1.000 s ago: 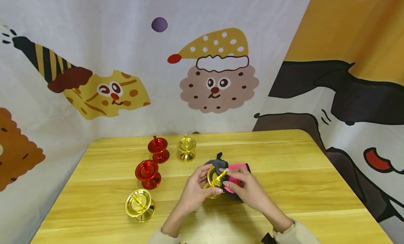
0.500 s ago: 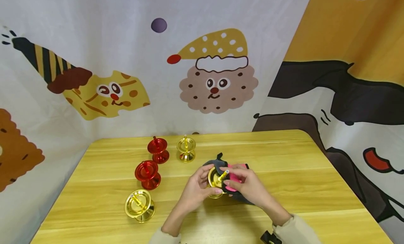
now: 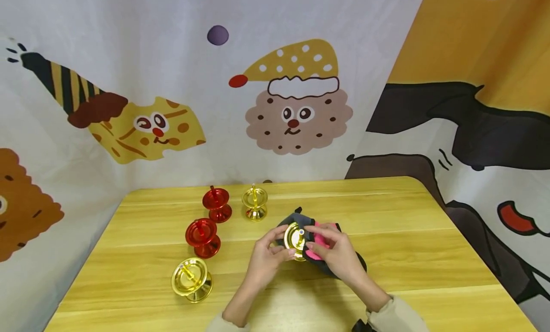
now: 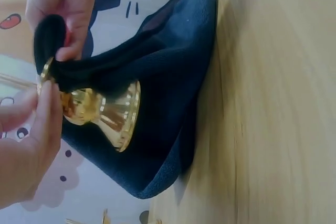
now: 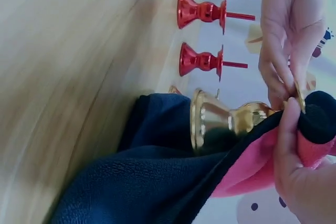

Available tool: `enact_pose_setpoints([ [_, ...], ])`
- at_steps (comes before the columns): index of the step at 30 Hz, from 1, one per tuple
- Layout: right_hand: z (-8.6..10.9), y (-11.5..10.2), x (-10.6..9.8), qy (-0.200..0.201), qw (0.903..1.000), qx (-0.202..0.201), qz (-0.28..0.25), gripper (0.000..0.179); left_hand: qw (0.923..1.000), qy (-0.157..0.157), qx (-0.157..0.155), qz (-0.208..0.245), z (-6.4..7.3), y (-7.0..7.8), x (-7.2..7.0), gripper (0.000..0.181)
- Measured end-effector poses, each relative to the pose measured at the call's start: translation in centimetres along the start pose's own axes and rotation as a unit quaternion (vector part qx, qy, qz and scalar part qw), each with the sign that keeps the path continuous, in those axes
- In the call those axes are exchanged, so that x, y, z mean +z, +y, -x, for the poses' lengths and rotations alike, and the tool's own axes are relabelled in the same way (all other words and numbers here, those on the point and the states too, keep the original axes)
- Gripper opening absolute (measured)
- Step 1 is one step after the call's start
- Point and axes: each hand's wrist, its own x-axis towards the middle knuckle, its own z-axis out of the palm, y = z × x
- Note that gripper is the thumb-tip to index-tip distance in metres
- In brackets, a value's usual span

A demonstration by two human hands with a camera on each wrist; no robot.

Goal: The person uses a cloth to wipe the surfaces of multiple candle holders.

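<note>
My left hand [image 3: 266, 258] pinches the rim of a shiny gold candle holder [image 3: 294, 236], a dish with a central spike on a flared foot. The foot [image 4: 118, 119] lies against a dark cloth [image 4: 168, 61] in the left wrist view. Opposite, my right hand [image 3: 341, 251] grips that cloth, whose pink side [image 3: 319, 239] shows between its fingers, and brings a fold up to the dish's edge. In the right wrist view the thumb [image 5: 287, 135] presses the folded cloth by the rim. The dark side [image 5: 136, 182] drapes down to the table.
To the left on the wooden table [image 3: 412, 255] stand a gold holder [image 3: 192, 280] near the front, a red one [image 3: 203, 236] behind it, and another red one [image 3: 216, 204] farther back. One more gold holder [image 3: 255, 202] stands at the back. A printed curtain [image 3: 172, 36] hangs behind.
The held candle holder has tilted, its spike now pointing more toward the head camera. More dark cloth spreads to the right beneath my right hand. The standing holders stay put.
</note>
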Motion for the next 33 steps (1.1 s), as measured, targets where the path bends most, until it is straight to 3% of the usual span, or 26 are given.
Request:
enact_pose_setpoints([
  [3, -0.2, 0.2, -0.4, -0.027, 0.9988, -0.026, 0.030, 0.030, 0.9994, -0.031, -0.006, -0.014, 0.0, 0.2, -0.2, 0.048],
  [7, -0.7, 0.3, -1.2, -0.080, 0.9926, -0.068, 0.060, 0.027, 0.9933, -0.077, -0.002, -0.087, 0.0, 0.5, -0.6, 0.045],
  [9, -0.9, 0.3, -1.4, -0.094, 0.9905, -0.078, 0.063, 0.026, 0.9909, -0.085, 0.004, -0.104, 0.0, 0.7, -0.7, 0.044],
  [11, -0.9, 0.3, -1.4, -0.091, 0.9903, -0.084, 0.064, 0.026, 0.9919, -0.071, 0.005, -0.105, 0.0, 0.8, -0.6, 0.043],
  [14, -0.7, 0.3, -1.1, -0.058, 0.9936, -0.081, 0.053, 0.026, 0.9969, -0.021, -0.005, -0.076, 0.0, 0.8, -0.2, 0.042],
  [18, -0.3, 0.2, -0.3, -0.001, 0.9992, -0.033, 0.024, 0.027, 0.9980, 0.053, -0.025, -0.024, 0.1, 0.8, 0.5, 0.038],
  [22, 0.0, 0.1, 0.3, 0.047, 0.9989, 0.003, 0.006, 0.028, 0.9964, 0.076, -0.035, 0.013, 0.1, 0.8, 0.7, 0.032],
  [26, 0.1, 0.1, 0.2, 0.046, 0.9988, 0.003, 0.015, 0.028, 0.9977, 0.056, -0.034, 0.015, 0.0, 0.9, 0.6, 0.027],
  [29, -0.1, 0.2, -0.3, 0.005, 0.9990, -0.025, 0.038, 0.026, 0.9994, 0.024, -0.025, -0.007, -0.2, 1.1, 0.3, 0.024],
  [33, -0.8, 0.3, -1.2, -0.063, 0.9921, -0.089, 0.062, 0.024, 0.9967, -0.023, -0.003, -0.078, -0.7, 1.5, -0.3, 0.024],
])
